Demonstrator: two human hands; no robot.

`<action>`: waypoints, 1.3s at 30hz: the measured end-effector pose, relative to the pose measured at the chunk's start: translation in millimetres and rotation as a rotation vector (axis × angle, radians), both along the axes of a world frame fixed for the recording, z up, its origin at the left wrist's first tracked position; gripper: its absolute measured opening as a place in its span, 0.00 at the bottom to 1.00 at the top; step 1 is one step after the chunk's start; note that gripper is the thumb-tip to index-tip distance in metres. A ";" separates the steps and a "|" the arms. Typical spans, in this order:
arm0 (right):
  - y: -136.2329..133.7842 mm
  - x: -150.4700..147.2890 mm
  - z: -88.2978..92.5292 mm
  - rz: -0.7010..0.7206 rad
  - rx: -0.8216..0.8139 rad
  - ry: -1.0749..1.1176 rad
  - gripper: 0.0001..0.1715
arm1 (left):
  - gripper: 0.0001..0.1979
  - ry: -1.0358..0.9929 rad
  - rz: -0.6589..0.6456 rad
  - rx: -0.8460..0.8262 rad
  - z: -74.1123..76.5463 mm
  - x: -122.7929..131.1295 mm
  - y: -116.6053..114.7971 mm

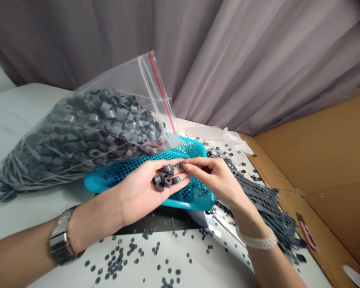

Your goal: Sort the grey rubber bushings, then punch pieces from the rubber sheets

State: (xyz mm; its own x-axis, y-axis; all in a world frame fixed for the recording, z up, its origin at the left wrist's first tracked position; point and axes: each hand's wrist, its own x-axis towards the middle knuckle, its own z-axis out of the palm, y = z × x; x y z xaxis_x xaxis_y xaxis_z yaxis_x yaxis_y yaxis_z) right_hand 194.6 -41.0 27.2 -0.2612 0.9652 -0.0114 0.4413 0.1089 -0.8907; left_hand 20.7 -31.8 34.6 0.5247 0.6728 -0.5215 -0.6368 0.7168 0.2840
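Observation:
My left hand (147,188) lies palm up over a blue perforated basket (195,196), fingers stretched out, with several small grey rubber rings (167,178) resting on them. My right hand (216,176) comes in from the right with fingers pinched together on one grey ring (182,164) at the left fingertips. A metal watch sits on my left wrist and a pearl bracelet on my right.
A clear zip bag (87,132) full of grey rings leans on the basket's left side. Punched grey rubber strips (267,200) pile up at the right, with loose grey discs (117,260) on the white table. A cardboard wall (333,160) stands right, with pink snips (307,232) beside it.

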 end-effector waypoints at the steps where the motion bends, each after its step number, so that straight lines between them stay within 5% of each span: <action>1: 0.2 -0.1 0.0 0.000 -0.004 0.013 0.17 | 0.13 -0.005 0.002 -0.002 -0.4 -0.1 -0.4; 15: -0.5 -1.4 0.6 -0.206 0.182 -0.198 0.21 | 0.16 -0.013 -0.051 -0.039 1.0 0.4 -4.1; 19: -8.3 -3.1 8.1 -0.130 0.340 -0.292 0.15 | 0.12 0.022 0.005 -0.072 -1.3 0.3 -4.0; 23: -9.6 -2.5 8.5 -0.019 0.295 -0.351 0.14 | 0.10 0.035 0.006 -0.028 -8.1 -0.9 -2.1; 27: -0.8 0.7 -0.6 -0.071 0.162 -0.144 0.11 | 0.13 0.024 -0.056 -0.015 -9.7 -2.0 0.2; 32: 7.4 1.5 -10.2 -0.118 -0.154 0.431 0.11 | 0.19 0.006 -0.122 0.027 -5.0 -4.2 1.5; 39: 9.0 4.9 -3.4 -0.227 -0.303 0.764 0.11 | 0.25 0.061 -0.020 -0.012 1.1 -4.5 1.2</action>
